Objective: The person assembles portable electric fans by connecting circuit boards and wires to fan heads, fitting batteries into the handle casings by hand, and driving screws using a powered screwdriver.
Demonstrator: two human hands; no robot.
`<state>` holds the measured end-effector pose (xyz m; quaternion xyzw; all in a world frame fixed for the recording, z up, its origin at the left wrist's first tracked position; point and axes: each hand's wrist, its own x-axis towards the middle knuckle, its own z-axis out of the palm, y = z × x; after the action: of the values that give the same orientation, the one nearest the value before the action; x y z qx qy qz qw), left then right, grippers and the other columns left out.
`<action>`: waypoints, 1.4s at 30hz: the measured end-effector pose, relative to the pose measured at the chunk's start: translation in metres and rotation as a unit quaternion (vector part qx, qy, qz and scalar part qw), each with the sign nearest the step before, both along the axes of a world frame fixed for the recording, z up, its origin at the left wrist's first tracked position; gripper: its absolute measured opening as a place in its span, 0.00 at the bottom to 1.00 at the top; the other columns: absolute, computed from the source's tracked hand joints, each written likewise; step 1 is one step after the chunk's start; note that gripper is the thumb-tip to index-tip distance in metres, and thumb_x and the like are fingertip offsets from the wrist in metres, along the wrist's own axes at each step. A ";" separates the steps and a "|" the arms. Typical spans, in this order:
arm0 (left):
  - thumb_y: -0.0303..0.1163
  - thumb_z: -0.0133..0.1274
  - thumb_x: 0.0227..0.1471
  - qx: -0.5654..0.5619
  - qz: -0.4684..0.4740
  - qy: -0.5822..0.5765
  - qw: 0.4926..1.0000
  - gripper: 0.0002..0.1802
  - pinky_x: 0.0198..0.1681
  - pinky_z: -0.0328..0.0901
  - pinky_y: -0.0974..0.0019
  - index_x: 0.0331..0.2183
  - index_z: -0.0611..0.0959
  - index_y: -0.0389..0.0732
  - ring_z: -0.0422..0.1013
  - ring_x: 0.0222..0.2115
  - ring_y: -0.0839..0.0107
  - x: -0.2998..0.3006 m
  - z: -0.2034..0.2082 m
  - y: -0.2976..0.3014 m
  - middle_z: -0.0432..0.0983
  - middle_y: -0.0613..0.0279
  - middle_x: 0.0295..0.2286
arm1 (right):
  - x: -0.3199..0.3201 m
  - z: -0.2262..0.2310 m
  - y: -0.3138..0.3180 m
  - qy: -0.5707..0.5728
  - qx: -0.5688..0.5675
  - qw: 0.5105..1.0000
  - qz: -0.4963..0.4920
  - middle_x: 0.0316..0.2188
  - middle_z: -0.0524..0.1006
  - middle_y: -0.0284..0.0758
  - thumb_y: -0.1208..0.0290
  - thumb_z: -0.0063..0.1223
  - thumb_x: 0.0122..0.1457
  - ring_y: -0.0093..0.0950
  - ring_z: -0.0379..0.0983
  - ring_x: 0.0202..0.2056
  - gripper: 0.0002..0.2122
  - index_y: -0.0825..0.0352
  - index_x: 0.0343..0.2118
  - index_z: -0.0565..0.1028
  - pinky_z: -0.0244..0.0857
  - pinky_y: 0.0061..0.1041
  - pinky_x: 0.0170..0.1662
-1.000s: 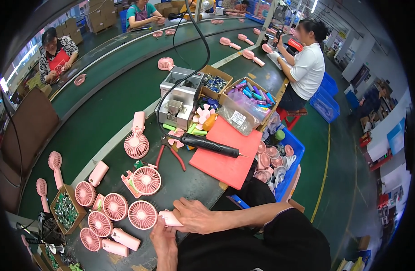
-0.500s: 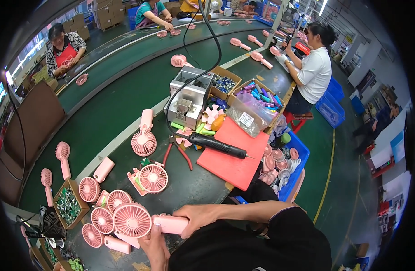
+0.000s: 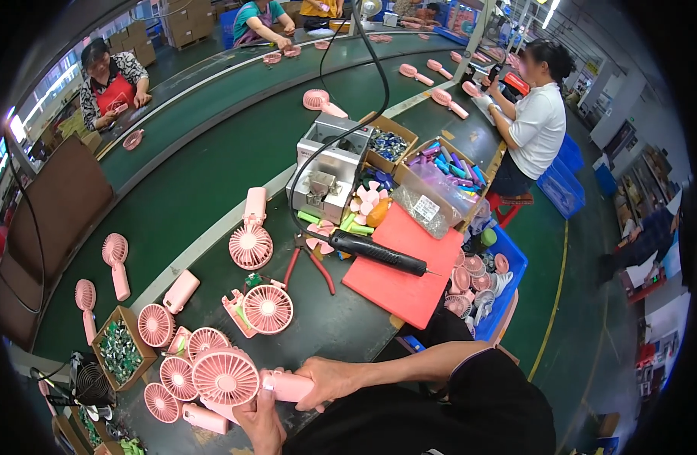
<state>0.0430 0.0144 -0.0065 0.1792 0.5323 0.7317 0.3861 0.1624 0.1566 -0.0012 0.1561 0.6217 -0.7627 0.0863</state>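
A pink handheld fan (image 3: 227, 377) is gripped in both of my hands at the table's near edge, its round grille to the left. My right hand (image 3: 329, 381) wraps around the end of the handle. Below the grille, where it meets the handle, my left hand (image 3: 260, 422) pinches the fan with its thumb on top. Under and beside it lie several more pink fan heads (image 3: 162, 402) and a pink handle (image 3: 205, 418). Farther off rests an opened fan (image 3: 268, 309) with a green circuit board exposed. Another whole fan (image 3: 250, 246) lies beyond that.
Red-handled pliers (image 3: 318, 269) and a black electric screwdriver (image 3: 379, 252) on a red pad (image 3: 398, 282) lie right of centre. A metal machine (image 3: 325, 182) stands behind. Left is a carton of circuit boards (image 3: 121, 350); right, a blue crate (image 3: 519, 265). Co-workers sit along the green conveyor (image 3: 189, 186).
The whole view has shifted slightly, so the table's things appear a little farther right. Both hands keep the same fan. A co-worker at the far left has moved their hands apart.
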 end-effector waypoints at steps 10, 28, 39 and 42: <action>0.23 0.54 0.52 -0.048 0.028 0.030 0.998 0.16 0.44 0.70 0.60 0.43 0.76 0.27 0.74 0.37 0.65 -0.009 0.014 -0.008 0.77 0.50 0.38 | -0.024 -0.028 -0.013 -0.042 -0.179 0.981 0.056 0.19 0.78 0.36 0.73 0.63 0.47 0.22 0.76 0.20 0.10 0.73 0.28 0.76 0.66 0.19 0.21; 0.25 0.58 0.49 -0.079 0.063 0.101 0.990 0.14 0.37 0.68 0.68 0.38 0.80 0.29 0.73 0.33 0.72 -0.022 -0.008 -0.024 0.78 0.60 0.33 | -0.035 -0.019 -0.020 -0.054 -0.173 0.980 0.082 0.20 0.78 0.33 0.73 0.61 0.47 0.21 0.76 0.21 0.06 0.69 0.26 0.77 0.65 0.17 0.22; 0.23 0.55 0.50 -0.052 -0.054 0.076 0.994 0.13 0.26 0.67 0.72 0.39 0.79 0.25 0.73 0.24 0.72 -0.031 0.030 -0.015 0.79 0.48 0.35 | -0.039 -0.022 -0.027 0.058 -0.294 0.952 0.065 0.19 0.73 0.33 0.74 0.57 0.48 0.20 0.69 0.16 0.13 0.71 0.36 0.70 0.56 0.15 0.14; 0.27 0.58 0.49 -0.008 -0.060 0.043 0.997 0.21 0.45 0.70 0.60 0.43 0.75 0.24 0.75 0.40 0.58 -0.034 0.027 -0.013 0.78 0.45 0.38 | -0.044 -0.013 -0.022 0.076 -0.290 0.950 0.088 0.19 0.70 0.31 0.76 0.56 0.46 0.17 0.65 0.15 0.13 0.69 0.36 0.69 0.55 0.15 0.14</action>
<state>0.0093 0.0012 0.0204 0.2392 0.5428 0.6942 0.4076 0.1186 0.1351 -0.0141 0.0107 0.3894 -0.9091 0.1474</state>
